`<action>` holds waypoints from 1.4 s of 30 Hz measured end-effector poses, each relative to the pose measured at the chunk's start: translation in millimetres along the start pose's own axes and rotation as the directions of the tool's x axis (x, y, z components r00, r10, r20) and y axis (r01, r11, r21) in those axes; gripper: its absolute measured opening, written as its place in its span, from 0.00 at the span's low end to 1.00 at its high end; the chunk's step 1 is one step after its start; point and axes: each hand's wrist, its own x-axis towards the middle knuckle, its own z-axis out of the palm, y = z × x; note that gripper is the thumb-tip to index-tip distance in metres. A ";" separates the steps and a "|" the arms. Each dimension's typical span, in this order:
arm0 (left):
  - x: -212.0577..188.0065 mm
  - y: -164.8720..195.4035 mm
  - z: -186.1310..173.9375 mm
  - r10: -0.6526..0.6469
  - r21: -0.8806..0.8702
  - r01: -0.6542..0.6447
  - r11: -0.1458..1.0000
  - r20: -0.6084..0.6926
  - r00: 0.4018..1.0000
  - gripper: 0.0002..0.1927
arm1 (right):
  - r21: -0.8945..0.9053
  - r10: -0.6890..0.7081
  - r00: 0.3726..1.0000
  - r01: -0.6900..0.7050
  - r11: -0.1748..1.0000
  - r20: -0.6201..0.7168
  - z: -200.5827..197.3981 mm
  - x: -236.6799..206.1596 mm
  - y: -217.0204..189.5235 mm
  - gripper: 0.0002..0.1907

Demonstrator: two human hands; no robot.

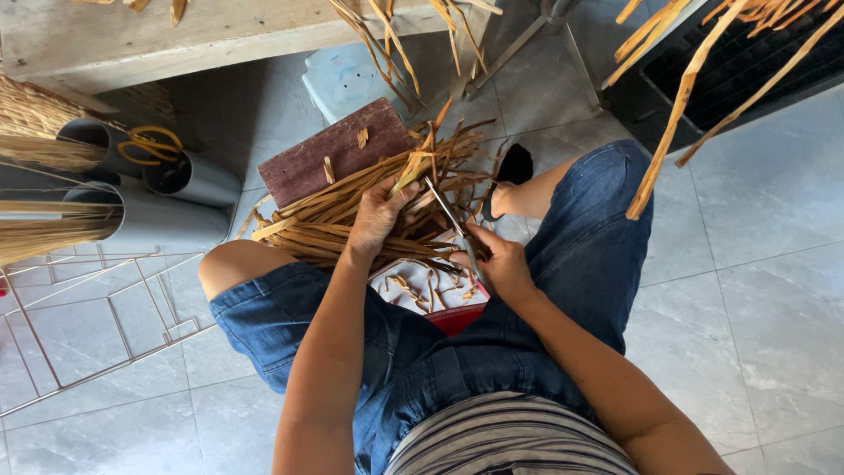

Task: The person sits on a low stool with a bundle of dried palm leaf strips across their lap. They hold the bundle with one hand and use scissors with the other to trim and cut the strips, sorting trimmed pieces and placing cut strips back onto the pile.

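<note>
While the left hand grips a bundle of dried tan reed strips over the lap, the right hand closes around slim metal scissors, blades touching the strips just beside the left thumb.

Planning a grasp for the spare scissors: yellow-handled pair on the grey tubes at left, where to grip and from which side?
Take the yellow-handled scissors by the handle loops, coming from above. The loops lie open and exposed across the rims of the grey tubes, while the blades are hard to make out. The straw bundles crowd the left, so top-down looks the least obstructed.
</note>
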 end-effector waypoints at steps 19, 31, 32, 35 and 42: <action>-7.6 -5.3 -0.8 -0.064 0.280 0.026 0.960 0.130 0.989 0.18 | 0.637 0.525 0.851 -0.402 0.658 -0.005 -24.5 32.7 5.2 0.12; -9.9 3.3 -9.9 -0.005 0.034 0.004 0.999 0.047 0.999 0.15 | 0.392 0.242 0.958 -0.284 0.875 0.152 -6.6 10.8 1.5 0.28; -9.5 3.1 -9.9 0.005 0.048 -0.008 0.999 0.069 0.998 0.16 | 0.371 0.253 0.956 -0.292 0.882 0.151 -6.4 12.5 1.2 0.29; -8.5 0.5 -9.0 0.018 0.088 -0.029 0.996 0.121 0.992 0.17 | 0.319 0.205 0.967 -0.244 0.916 0.152 -11.4 10.6 2.2 0.28; -4.9 -0.9 -6.1 -0.004 0.169 -0.015 0.985 0.109 0.994 0.14 | 0.087 0.129 0.992 -0.127 0.988 -0.018 -10.9 10.4 2.0 0.29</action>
